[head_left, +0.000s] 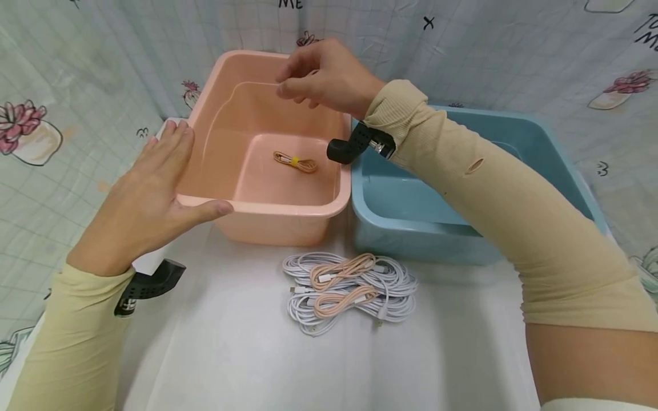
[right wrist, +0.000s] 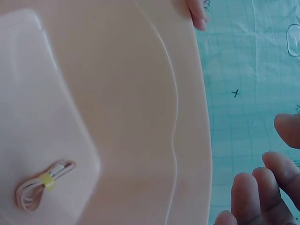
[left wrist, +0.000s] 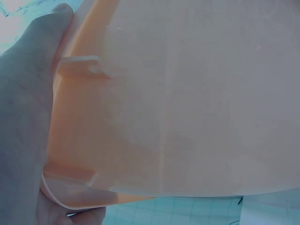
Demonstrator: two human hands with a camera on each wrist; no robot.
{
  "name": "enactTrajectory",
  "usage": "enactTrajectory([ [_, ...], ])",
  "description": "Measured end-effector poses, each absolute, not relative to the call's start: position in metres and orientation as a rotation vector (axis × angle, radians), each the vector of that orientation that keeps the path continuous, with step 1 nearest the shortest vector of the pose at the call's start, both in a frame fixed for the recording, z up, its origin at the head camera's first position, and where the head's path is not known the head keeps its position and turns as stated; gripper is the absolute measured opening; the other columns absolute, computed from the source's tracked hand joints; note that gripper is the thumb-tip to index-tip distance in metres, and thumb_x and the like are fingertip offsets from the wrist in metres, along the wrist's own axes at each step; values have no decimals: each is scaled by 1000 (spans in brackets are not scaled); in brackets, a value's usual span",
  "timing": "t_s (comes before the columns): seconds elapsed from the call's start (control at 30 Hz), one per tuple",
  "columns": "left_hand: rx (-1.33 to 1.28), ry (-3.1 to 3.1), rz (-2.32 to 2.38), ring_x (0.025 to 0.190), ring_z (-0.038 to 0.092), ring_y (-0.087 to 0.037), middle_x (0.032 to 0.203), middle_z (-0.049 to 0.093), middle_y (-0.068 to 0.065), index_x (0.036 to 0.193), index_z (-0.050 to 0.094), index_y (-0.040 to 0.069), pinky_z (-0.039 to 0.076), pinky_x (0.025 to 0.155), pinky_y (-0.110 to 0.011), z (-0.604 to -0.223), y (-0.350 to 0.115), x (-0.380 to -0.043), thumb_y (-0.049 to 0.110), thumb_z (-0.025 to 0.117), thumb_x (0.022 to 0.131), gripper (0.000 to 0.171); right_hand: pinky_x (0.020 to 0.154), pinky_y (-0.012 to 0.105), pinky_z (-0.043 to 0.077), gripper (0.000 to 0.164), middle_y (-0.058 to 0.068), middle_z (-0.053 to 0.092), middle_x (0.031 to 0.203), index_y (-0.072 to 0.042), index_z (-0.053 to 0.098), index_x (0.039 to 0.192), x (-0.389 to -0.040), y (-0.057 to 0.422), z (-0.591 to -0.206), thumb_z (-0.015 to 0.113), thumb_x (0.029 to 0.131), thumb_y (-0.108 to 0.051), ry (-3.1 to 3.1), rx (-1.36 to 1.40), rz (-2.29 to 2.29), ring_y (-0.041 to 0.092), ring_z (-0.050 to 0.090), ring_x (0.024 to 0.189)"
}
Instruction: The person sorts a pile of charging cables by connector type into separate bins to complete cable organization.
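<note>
My left hand [head_left: 151,200] rests on the left rim of the peach plastic bin [head_left: 272,225], fingers extended and thumb along the near corner. Above the bin's far right part hovers my right hand [head_left: 331,80], its fingers loosely bent and nothing between them; the right wrist view shows the same fingers [right wrist: 246,194] apart from the bin wall. On the bin's floor lies a tan coiled cable [head_left: 308,165] bound with a yellow band [right wrist: 47,181]. In front of the bin sits a pile of coiled white cables [head_left: 403,282], topped by two peach cable coils [head_left: 331,305].
A blue plastic bin [head_left: 411,242] stands right beside the peach one, partly hidden under my right sleeve [head_left: 462,165]. Both stand on a white surface [head_left: 257,365]. Patterned sheeting [head_left: 493,51] hangs close behind the bins and along the left side.
</note>
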State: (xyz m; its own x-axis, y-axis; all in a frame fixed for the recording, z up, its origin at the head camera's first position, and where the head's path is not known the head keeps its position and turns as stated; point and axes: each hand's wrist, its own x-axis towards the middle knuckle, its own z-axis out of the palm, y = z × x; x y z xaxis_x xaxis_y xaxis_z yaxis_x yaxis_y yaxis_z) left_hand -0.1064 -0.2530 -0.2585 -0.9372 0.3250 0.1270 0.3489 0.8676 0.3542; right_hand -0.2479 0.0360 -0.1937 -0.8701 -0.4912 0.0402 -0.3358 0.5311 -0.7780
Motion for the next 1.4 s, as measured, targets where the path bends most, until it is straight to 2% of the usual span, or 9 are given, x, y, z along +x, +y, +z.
enactTrajectory([
  [0.33, -543, -2995, -567, 165, -3, -28, 175, 4, -14, 166, 6, 7, -2, 136, -42, -261, -256, -117, 64, 66, 92, 111, 79, 31, 55, 21, 0, 65, 98, -13, 72, 114, -224, 42, -186, 71, 95, -19, 2519, -859, -1352, 20, 61, 91],
  [0.63, -528, -3012, -583, 165, -6, -26, 175, 0, -9, 167, 3, 10, -3, 136, -42, -260, -257, -119, 63, 64, 94, 109, 81, 29, 56, 23, 2, 68, 104, -10, 75, 115, -194, 43, -178, 74, 93, -16, 2466, -949, -1418, 21, 63, 91],
  [0.93, -538, -2994, -611, 165, -6, -23, 175, 1, -5, 167, 3, 12, -2, 136, -42, -261, -256, -117, 61, 63, 95, 106, 72, 29, 55, 25, 7, 68, 96, -4, 73, 116, -167, 42, -181, 75, 91, -7, 2255, -1082, -1477, 27, 61, 84],
  [1.17, -527, -2999, -614, 165, -6, -23, 175, 0, -5, 167, 2, 13, -3, 136, -43, -264, -256, -115, 62, 63, 95, 106, 86, 35, 59, 26, 8, 69, 94, -1, 73, 115, -140, 48, -191, 74, 89, -4, 2127, -1067, -1510, 26, 66, 89],
  [1.4, -528, -2983, -627, 165, -6, -22, 175, 1, -5, 167, 2, 13, -3, 136, -42, -268, -257, -111, 61, 63, 95, 106, 83, 41, 61, 32, 11, 69, 94, 2, 70, 118, -113, 56, -201, 75, 86, -1, 2025, -1118, -1546, 26, 69, 87],
])
